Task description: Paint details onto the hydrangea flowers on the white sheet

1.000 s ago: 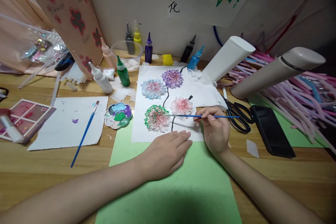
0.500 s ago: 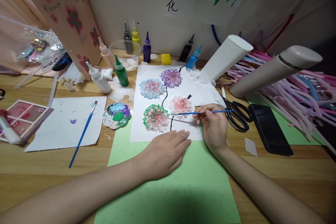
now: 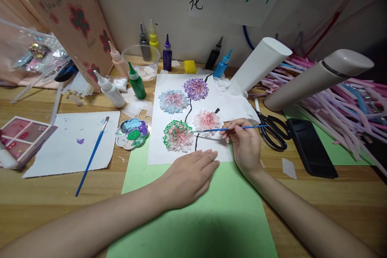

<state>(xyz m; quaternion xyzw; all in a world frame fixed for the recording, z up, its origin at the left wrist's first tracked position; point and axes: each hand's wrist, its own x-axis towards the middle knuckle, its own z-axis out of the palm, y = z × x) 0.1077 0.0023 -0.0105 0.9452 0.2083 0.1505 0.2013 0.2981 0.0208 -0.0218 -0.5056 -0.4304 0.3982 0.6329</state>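
Note:
My right hand [image 3: 245, 143] pinches a thin blue paintbrush [image 3: 211, 130], held nearly level. Its bristle end meets the right edge of a pink paper flower [image 3: 178, 135] whose petals are tipped with green paint. My left hand [image 3: 192, 177] lies flat, fingers stretched out, across the lower edge of the white sheet [image 3: 155, 157] and the green mat [image 3: 193, 225]. Also on that sheet are a blue-tipped flower [image 3: 173, 100], a purple-tipped flower [image 3: 196, 88] and a pink one [image 3: 207, 120] just beyond the brush, with black stem lines between them.
Left of the sheet sits a flower-shaped palette [image 3: 132, 133] with wet paint; a second brush [image 3: 92, 156] rests on scrap paper [image 3: 63, 145]. Paint bottles [image 3: 137, 82] stand behind. To the right are black scissors [image 3: 275, 131], a phone [image 3: 311, 148], a grey flask [image 3: 314, 80] and pipe cleaners [image 3: 356, 105].
The view has shifted slightly, so items on the left appear a little further left. Both hands and the brush stay almost in the same place against the sheet.

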